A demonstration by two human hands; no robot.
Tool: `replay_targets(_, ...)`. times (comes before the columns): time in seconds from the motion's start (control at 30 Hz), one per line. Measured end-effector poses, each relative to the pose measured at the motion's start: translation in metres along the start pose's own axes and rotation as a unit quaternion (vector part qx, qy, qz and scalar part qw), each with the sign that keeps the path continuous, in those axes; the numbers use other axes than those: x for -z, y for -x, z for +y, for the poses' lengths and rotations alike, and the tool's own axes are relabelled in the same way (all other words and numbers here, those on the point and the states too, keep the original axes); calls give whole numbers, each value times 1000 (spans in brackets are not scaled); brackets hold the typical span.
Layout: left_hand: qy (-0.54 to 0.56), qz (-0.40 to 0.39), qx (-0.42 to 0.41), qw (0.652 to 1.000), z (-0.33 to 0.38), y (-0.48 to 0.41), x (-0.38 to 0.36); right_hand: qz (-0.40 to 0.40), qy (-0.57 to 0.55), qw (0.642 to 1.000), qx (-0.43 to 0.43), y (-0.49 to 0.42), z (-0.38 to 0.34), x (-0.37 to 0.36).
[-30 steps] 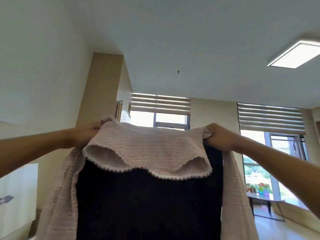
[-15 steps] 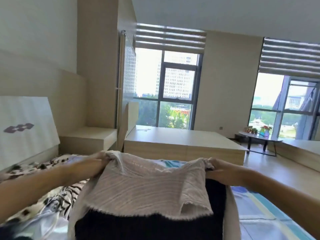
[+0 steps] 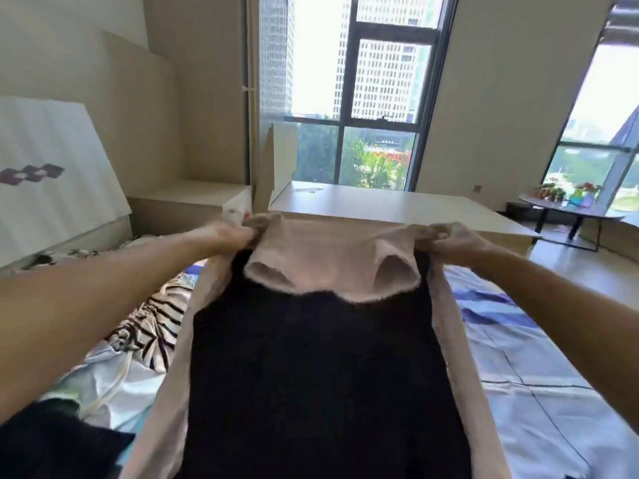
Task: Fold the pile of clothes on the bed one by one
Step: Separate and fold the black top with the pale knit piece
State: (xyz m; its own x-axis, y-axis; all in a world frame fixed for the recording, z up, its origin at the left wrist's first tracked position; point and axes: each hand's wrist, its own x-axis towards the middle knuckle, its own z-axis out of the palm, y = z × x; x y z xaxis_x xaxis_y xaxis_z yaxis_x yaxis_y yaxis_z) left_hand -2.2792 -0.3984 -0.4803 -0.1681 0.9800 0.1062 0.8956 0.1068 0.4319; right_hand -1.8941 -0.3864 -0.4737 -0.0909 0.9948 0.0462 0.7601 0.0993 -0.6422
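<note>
Fingers (image 3: 246, 234) of the left hand (image 3: 224, 236) are curled tight on one top corner of the pink and black garment (image 3: 311, 375), and the right hand (image 3: 456, 242) pinches the opposite corner the same way. Between them the pink collar (image 3: 328, 264) folds down; below them the cloth hangs over the bed (image 3: 525, 357). Left of the left hand lies a striped garment (image 3: 152, 323).

Garment (image 3: 311, 357) lower end cut by bottom edge (covers bed (image 3: 518, 357) middle); collar (image 3: 332, 271) edge blurred.
</note>
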Motion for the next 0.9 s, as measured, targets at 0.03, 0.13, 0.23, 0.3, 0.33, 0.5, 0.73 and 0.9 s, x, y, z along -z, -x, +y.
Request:
replay_targets(0.03, -63, 49, 29, 996, 6, -8, 1, 60, 1, 998, -16, -16, -3, 3)
replay_targets(0.13, -145, 30, 21, 989, 28, -3, -14, 66, 76, 994, -36, -18, -6, -15)
replay_targets(0.23, -146, -58, -120, 980, 19, 53, -75, -37, 109, 992, 50, 30, 23, -69)
replay_targets(0.3, -147, -131, -177, 964, -4, 107, -118, -123, 95, 985, 71, 84, 49, -110)
replay_targets(0.33, -140, -185, -174, 957, -20, 137, -138, -169, 98, 979, 57, 113, 67, -131)
replay_targets(0.5, -90, -305, -109, 942, -98, 249, -197, -239, 77, 968, -19, 241, 142, -211)
replay_targets(0.73, -190, -283, -161, 926, -153, 318, -221, -248, 281, 926, 53, 316, 182, -237)
replay_targets(0.9, -254, -193, -167, 933, -160, 295, -233, -94, 308, 943, 79, 312, 176, -237)
